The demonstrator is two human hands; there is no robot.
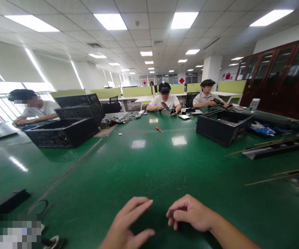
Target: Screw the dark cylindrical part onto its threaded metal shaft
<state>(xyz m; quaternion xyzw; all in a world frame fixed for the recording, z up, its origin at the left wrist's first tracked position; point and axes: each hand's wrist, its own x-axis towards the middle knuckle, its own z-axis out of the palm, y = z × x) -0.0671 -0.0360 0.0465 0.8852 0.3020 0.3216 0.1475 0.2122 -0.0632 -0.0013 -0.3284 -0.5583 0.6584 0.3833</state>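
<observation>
My left hand (pixel 128 221) hovers over the near part of the green table (pixel 149 166), its fingers stretched and the thumb apart, with nothing in it. To its right, my right hand (pixel 190 212) pinches a small dark piece (pixel 171 212) between thumb and fingers. The piece is too small for me to tell its kind, and the fingertips cover part of it. A gap separates the two hands. Farther off, an orange-handled screwdriver (pixel 160 129) lies on the tabletop.
Black computer cases (pixel 61 133) stand at the left, another case (pixel 223 128) at the right. Metal strips and thin rods (pixel 276 143) lie along the right side. A dark bracket (pixel 8 204) and a cable (pixel 39 206) are at the near left. Three co-workers sit around the table, two holding power drills.
</observation>
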